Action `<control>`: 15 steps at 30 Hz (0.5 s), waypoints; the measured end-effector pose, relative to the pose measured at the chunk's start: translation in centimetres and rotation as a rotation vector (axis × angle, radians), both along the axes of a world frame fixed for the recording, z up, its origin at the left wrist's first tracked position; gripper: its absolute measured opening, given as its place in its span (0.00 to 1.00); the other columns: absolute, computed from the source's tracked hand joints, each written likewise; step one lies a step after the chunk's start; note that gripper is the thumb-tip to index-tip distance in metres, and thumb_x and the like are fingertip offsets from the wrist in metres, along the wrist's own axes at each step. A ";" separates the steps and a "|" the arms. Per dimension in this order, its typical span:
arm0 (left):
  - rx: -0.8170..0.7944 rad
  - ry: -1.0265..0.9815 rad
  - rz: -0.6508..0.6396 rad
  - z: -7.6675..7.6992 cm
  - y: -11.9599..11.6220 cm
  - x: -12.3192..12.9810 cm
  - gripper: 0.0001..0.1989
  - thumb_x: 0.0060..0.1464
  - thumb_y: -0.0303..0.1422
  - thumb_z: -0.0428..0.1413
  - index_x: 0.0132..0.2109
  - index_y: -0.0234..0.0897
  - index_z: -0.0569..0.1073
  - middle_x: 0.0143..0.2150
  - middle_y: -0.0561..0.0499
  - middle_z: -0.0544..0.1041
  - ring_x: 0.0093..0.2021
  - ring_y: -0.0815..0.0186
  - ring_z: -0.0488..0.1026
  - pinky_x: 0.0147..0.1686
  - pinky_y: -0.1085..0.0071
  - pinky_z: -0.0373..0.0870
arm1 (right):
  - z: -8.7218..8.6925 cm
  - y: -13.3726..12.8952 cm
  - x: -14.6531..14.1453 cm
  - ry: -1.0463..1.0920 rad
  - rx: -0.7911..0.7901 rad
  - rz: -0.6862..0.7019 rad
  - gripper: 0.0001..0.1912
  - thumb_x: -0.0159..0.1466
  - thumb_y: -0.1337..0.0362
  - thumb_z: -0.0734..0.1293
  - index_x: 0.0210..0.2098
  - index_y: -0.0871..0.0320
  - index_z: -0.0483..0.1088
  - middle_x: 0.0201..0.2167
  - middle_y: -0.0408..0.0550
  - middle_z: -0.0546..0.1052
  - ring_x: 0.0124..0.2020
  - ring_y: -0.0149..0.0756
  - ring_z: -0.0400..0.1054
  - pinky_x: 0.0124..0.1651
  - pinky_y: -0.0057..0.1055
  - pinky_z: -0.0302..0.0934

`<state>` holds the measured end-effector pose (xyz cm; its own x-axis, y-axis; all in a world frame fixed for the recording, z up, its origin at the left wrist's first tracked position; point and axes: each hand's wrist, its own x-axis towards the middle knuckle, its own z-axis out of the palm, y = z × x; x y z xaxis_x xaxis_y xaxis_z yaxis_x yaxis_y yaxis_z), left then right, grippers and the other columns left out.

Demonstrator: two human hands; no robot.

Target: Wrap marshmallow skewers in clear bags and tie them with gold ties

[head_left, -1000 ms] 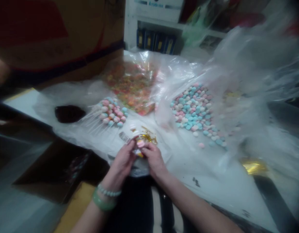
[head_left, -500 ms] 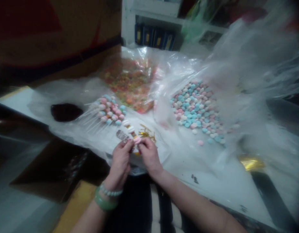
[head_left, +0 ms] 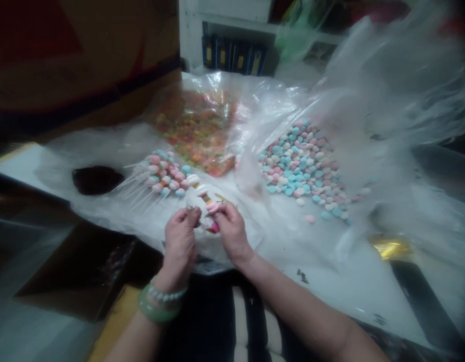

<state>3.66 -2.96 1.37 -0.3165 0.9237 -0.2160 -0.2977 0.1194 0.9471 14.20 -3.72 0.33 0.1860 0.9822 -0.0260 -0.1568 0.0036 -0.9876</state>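
A candy skewer [head_left: 202,190] with white, pink and orange-brown pieces lies slantwise in front of me. My right hand [head_left: 233,234] pinches it around a pink piece, its fingers closed. To the left, my left hand [head_left: 180,244] is closed in a pinch beside the skewer; whatever sits between its thumb and finger is too small to make out. A bright pink piece [head_left: 214,227] shows low between the hands. Gold twist ties [head_left: 220,196] are mostly hidden behind my right hand. Left of the skewer rests a bunch of candy sticks [head_left: 168,173] topped with pink, white and blue pieces.
Loose pastel candies [head_left: 300,166] spread over plastic sheeting at the right. A clear bag of orange-green candy [head_left: 198,128] lies at the back. There is a dark lump [head_left: 96,180] at left, an open carton [head_left: 74,271] below the table edge, and a gold packet [head_left: 390,248] at far right.
My left hand has come away from the skewer, down and left, opening a gap between the hands. My right hand stays on the skewer. The whole view has shifted slightly.
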 end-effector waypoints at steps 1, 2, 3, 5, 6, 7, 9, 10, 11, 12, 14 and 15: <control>0.040 0.041 0.008 -0.2 -0.1 0.2 0.16 0.44 0.39 0.69 0.23 0.36 0.71 0.22 0.56 0.67 0.26 0.70 0.61 0.29 0.73 0.60 | 0.0 -0.1 -0.1 0.024 -0.016 0.005 0.06 0.59 0.59 0.66 0.31 0.55 0.70 0.31 0.41 0.75 0.27 0.31 0.64 0.32 0.29 0.61; 0.076 0.079 0.008 -0.4 -0.2 0.4 0.16 0.47 0.40 0.67 0.24 0.37 0.71 0.22 0.56 0.67 0.26 0.70 0.61 0.29 0.73 0.59 | 0.0 -0.2 -0.1 0.037 -0.028 0.008 0.07 0.59 0.59 0.66 0.30 0.55 0.70 0.30 0.41 0.75 0.27 0.31 0.65 0.32 0.29 0.61; 0.105 0.112 0.005 -0.6 -0.4 0.6 0.16 0.49 0.40 0.66 0.24 0.37 0.71 0.23 0.56 0.67 0.27 0.70 0.61 0.29 0.73 0.60 | 0.0 -0.3 -0.2 0.035 -0.033 0.004 0.07 0.59 0.58 0.66 0.30 0.55 0.69 0.29 0.41 0.75 0.28 0.31 0.66 0.33 0.29 0.62; 0.133 0.143 0.003 -0.8 -0.6 1.0 0.16 0.51 0.41 0.65 0.24 0.37 0.70 0.23 0.56 0.67 0.27 0.70 0.61 0.28 0.74 0.60 | -0.1 -0.4 -0.2 -0.007 -0.011 -0.025 0.06 0.60 0.59 0.65 0.30 0.54 0.69 0.31 0.42 0.76 0.32 0.34 0.69 0.39 0.31 0.64; 0.122 0.133 0.012 -0.9 -0.6 1.2 0.17 0.51 0.41 0.65 0.24 0.38 0.70 0.23 0.56 0.66 0.26 0.70 0.61 0.27 0.74 0.59 | -0.2 -0.5 -0.2 -0.041 0.005 -0.045 0.05 0.60 0.60 0.65 0.30 0.54 0.69 0.32 0.43 0.76 0.35 0.35 0.70 0.42 0.32 0.65; 0.092 0.110 0.024 -0.9 -0.7 1.3 0.17 0.50 0.42 0.66 0.24 0.37 0.70 0.23 0.56 0.67 0.25 0.70 0.61 0.26 0.74 0.59 | -0.3 -0.4 -0.1 -0.082 0.015 -0.068 0.05 0.60 0.61 0.65 0.30 0.54 0.69 0.33 0.43 0.77 0.37 0.36 0.71 0.45 0.33 0.65; 0.005 0.047 0.013 -0.8 -0.7 1.5 0.17 0.48 0.44 0.66 0.26 0.37 0.72 0.23 0.55 0.69 0.24 0.70 0.63 0.24 0.74 0.60 | -0.5 -0.3 0.1 -0.162 0.021 -0.102 0.04 0.60 0.61 0.64 0.31 0.53 0.70 0.34 0.43 0.78 0.40 0.37 0.71 0.49 0.34 0.64; -0.033 0.017 -0.011 -0.7 -0.8 1.5 0.17 0.46 0.45 0.67 0.28 0.36 0.73 0.24 0.54 0.71 0.24 0.70 0.64 0.24 0.74 0.62 | -0.6 -0.1 0.3 -0.186 0.018 -0.110 0.04 0.61 0.61 0.63 0.32 0.53 0.70 0.35 0.43 0.78 0.41 0.37 0.71 0.49 0.35 0.63; -0.057 -0.008 -0.048 -0.6 -0.8 1.5 0.18 0.45 0.46 0.67 0.30 0.35 0.75 0.26 0.53 0.73 0.25 0.69 0.66 0.24 0.73 0.63 | -0.7 0.0 0.4 -0.201 0.014 -0.116 0.05 0.61 0.61 0.63 0.32 0.53 0.70 0.35 0.43 0.78 0.41 0.38 0.71 0.49 0.35 0.63; -0.067 -0.025 -0.090 -0.5 -0.9 1.5 0.19 0.43 0.46 0.68 0.31 0.35 0.76 0.27 0.52 0.74 0.25 0.69 0.68 0.25 0.73 0.65 | -0.8 0.2 0.5 -0.208 0.010 -0.121 0.05 0.61 0.61 0.63 0.32 0.53 0.69 0.35 0.43 0.78 0.41 0.38 0.71 0.50 0.35 0.63; -0.066 -0.046 -0.142 -0.3 -1.0 1.5 0.20 0.40 0.46 0.70 0.32 0.34 0.77 0.27 0.51 0.75 0.26 0.69 0.69 0.25 0.73 0.67 | -0.9 0.4 0.6 -0.213 0.002 -0.121 0.05 0.60 0.62 0.62 0.31 0.53 0.69 0.35 0.43 0.78 0.41 0.38 0.71 0.49 0.34 0.63; -0.068 -0.054 -0.143 -0.3 -1.0 1.5 0.21 0.38 0.45 0.70 0.31 0.33 0.77 0.27 0.52 0.75 0.26 0.69 0.69 0.25 0.73 0.66 | -0.9 0.6 0.6 -0.212 0.000 -0.117 0.05 0.59 0.62 0.62 0.31 0.53 0.69 0.34 0.43 0.78 0.40 0.38 0.71 0.49 0.34 0.63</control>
<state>5.12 -3.95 1.04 -0.1695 0.9410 -0.2928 -0.3231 0.2276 0.9186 14.79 -3.13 -0.62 0.3001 0.9536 0.0254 0.0559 0.0090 -0.9984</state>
